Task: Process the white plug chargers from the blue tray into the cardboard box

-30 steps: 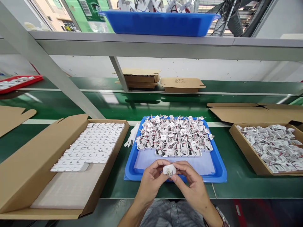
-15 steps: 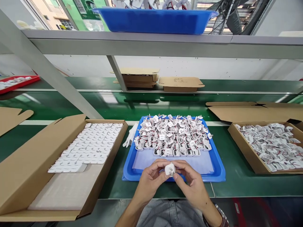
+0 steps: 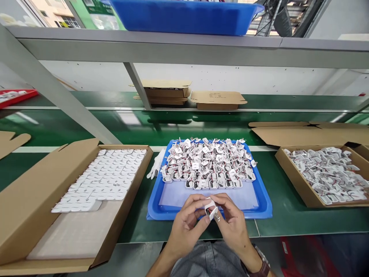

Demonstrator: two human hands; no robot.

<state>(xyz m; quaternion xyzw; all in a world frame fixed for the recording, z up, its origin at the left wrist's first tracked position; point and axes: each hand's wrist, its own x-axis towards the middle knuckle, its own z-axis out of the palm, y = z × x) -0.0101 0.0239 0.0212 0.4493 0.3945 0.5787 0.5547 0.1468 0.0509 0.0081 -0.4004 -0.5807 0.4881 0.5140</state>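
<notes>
Between my two hands is a small white plug adapter (image 3: pixel 211 210), its pronged cover tilted away from the housing so that the dark inside shows. My left hand (image 3: pixel 190 219) pinches the housing from the left. On the other side, the fingers of my right hand (image 3: pixel 232 219) close round the adapter near its metal prongs. Both hands are over the front rim of a blue tray (image 3: pixel 155 209). Rows of open white adapter housings (image 3: pixel 213 165) with loose pronged covers and red and black wires fill the tray's back part.
At left, an open cardboard box (image 3: pixel 106 246) holds rows of white adapters (image 3: pixel 106 173). Another cardboard box (image 3: pixel 291 165) at right holds loose white parts with wires. A white glove (image 3: pixel 157 164) lies left of the tray. Overhead runs a shelf beam (image 3: pixel 184 52) carrying a blue bin (image 3: pixel 184 17).
The adapter's pronged cover, flat against the housing before, is now tilted open to the right. My hands have turned the adapter and sit slightly further right. The camera view has shifted a little.
</notes>
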